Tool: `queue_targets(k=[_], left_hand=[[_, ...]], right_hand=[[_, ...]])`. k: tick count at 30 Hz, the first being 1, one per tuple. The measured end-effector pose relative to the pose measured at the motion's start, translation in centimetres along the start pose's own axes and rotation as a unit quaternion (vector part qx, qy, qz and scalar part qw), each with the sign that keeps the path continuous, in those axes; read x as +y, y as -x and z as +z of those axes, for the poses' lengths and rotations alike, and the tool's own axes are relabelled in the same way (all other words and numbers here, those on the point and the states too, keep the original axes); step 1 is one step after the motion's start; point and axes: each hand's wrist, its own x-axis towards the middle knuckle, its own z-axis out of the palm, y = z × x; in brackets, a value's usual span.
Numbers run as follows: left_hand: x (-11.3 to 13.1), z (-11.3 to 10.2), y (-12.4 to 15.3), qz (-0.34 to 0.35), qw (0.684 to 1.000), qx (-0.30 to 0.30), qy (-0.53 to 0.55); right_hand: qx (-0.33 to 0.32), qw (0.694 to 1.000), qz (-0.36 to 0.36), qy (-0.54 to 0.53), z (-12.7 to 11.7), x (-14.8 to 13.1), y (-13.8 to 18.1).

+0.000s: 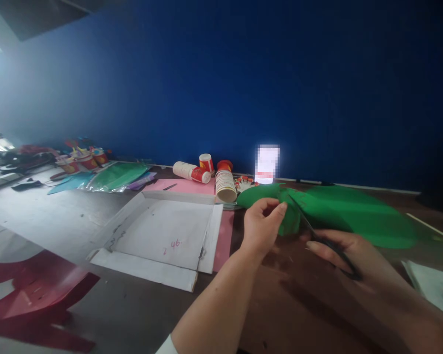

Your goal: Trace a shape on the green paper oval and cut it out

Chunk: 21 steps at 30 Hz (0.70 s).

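Observation:
My left hand (264, 221) pinches the edge of a green sheet (354, 211), thin and soft-looking, that spreads over the table to the right. My right hand (339, 255) is wrapped round the dark handles of a pair of scissors (310, 227). The blades point up and left and meet the green sheet just right of my left fingers. Whether the blades are spread or closed is too blurred to tell.
Left of my arm lies a shallow white cardboard box lid (170, 231) on pink paper (224, 241). Behind it are paper cups (226, 187) and a lit phone (267, 164) against the blue wall. Red cut sheet (40, 295) lies front left; a white stack (433, 285) right.

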Motion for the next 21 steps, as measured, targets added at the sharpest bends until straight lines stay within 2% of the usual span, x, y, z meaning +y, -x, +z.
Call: queue_targets(k=[5, 11, 19, 21], left_hand=[[0.5, -0.3, 0.1, -0.038, 0.998, -0.036, 0.026], [0.4, -0.4, 0.2, -0.096, 0.989, -0.098, 0.053], [0.8, -0.5, 0.5, -0.114, 0.985, -0.123, 0.039], [0.7, -0.4, 0.5, -0.142, 0.983, -0.112, 0.041]], right_hand=[[-0.044, 0.998, -0.035, 0.025, -0.5, 0.3, 0.0], [-0.039, 0.994, -0.098, 0.023, -0.3, 0.0, 0.0], [-0.027, 0.997, -0.069, -0.017, 0.1, -1.1, 0.8], [-0.022, 0.996, -0.081, -0.009, 0.1, -1.0, 0.8]])
